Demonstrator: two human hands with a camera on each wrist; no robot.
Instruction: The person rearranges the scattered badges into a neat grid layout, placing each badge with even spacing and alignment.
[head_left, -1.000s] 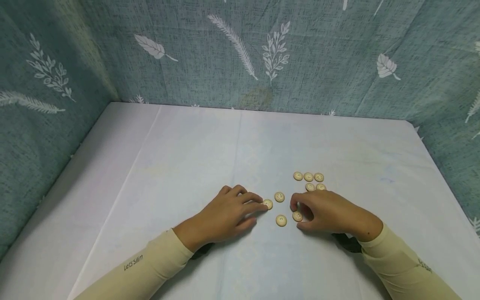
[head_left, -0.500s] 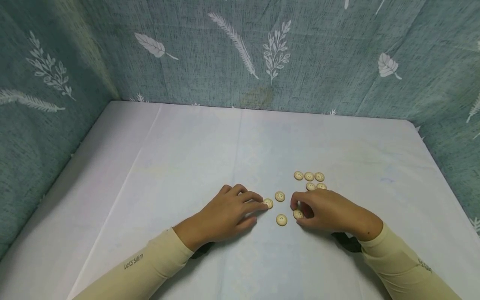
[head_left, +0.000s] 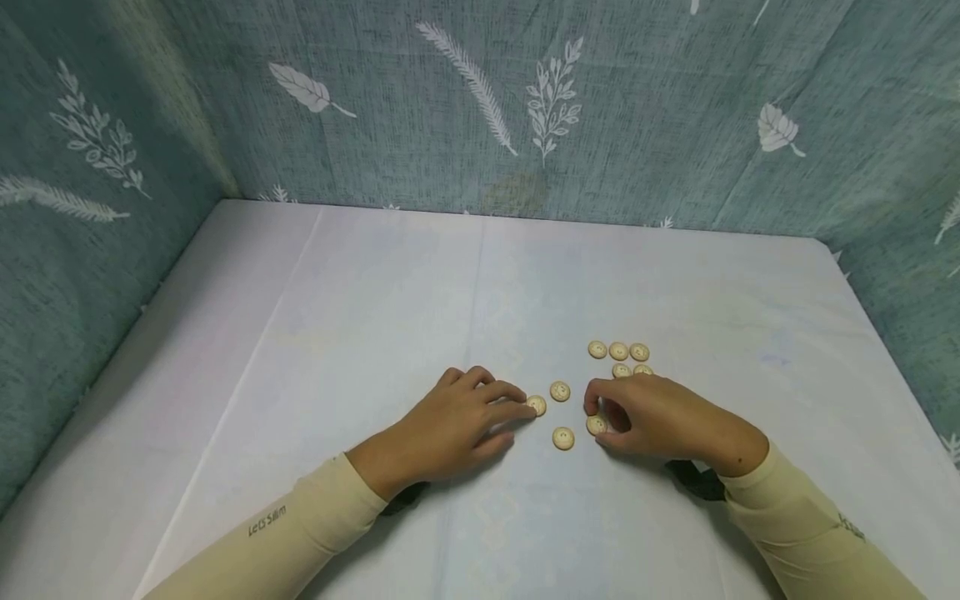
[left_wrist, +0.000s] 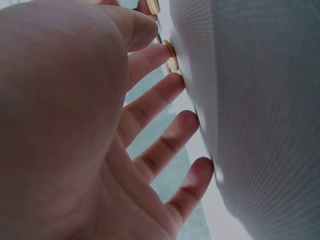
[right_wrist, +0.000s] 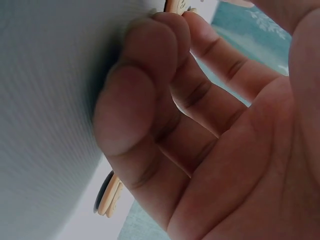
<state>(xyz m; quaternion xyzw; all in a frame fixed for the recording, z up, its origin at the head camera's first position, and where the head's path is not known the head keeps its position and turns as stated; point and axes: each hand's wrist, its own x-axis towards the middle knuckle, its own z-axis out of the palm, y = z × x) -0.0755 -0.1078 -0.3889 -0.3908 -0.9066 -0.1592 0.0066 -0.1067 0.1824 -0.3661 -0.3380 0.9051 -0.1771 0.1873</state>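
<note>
In the head view several round, pale wooden buttons lie on the white cloth. My left hand (head_left: 465, 425) rests with its fingers loosely spread, the index fingertip on the edge of one button (head_left: 536, 406). My right hand (head_left: 652, 417) has its fingers curled, with a button (head_left: 596, 425) between its index finger and thumb, still on the cloth. Two loose buttons lie between the hands, an upper one (head_left: 559, 391) and a lower one (head_left: 563, 438). In the left wrist view a button (left_wrist: 171, 56) stands at the fingertips. Curled fingers (right_wrist: 125, 107) fill the right wrist view.
Beyond the right hand is a row of three buttons, its middle one (head_left: 618, 351) included. Two more, such as the left one (head_left: 621, 371), lie just below, the other partly covered by the hand. White cloth (head_left: 360, 283) covers the table; a leaf-patterned green curtain (head_left: 420, 125) hangs behind.
The right thumb has come up against the button, which has slid slightly away from the person. The left hand has stayed where it was.
</note>
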